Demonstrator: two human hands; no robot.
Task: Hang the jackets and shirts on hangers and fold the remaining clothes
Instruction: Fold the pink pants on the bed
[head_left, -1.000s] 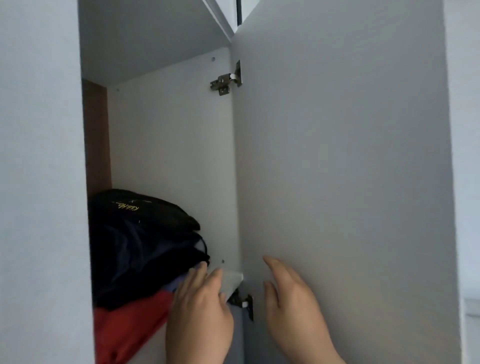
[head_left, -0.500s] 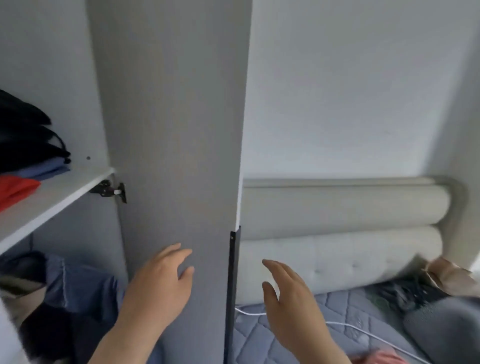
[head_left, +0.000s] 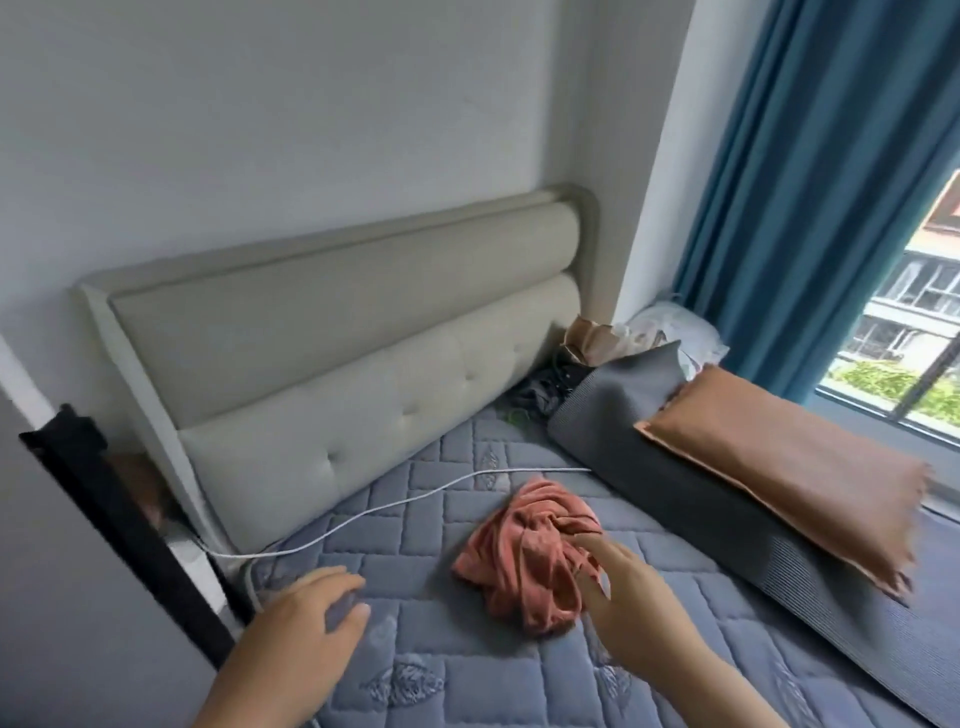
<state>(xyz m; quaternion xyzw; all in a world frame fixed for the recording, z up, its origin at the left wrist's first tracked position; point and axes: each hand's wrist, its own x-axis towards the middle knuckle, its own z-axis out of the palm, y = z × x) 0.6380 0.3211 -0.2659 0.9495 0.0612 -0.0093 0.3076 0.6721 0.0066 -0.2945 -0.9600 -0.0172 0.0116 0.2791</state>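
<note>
Now: picking up the next garment from the bed.
Salmon garment (head_left: 524, 556) lies crumpled near the middle of the quilted mattress (head_left: 467, 680), close to a white cable (head_left: 389, 506). Right hand (head_left: 626, 579) is at the heap's right edge, fingers spread and touching the cloth, not seen curled round it. Left hand (head_left: 317, 618) hovers over bare mattress, apart from the garment, fingers loosely bent, holding nothing. Judged step: taking up a piece to sort as hang or fold. Next move calls for a pinch, lift and shake-out to identify it. No collar, hem or sleeves discernible, so facing cannot be told. Long axis, weakly, runs from headboard side toward the person.
</note>
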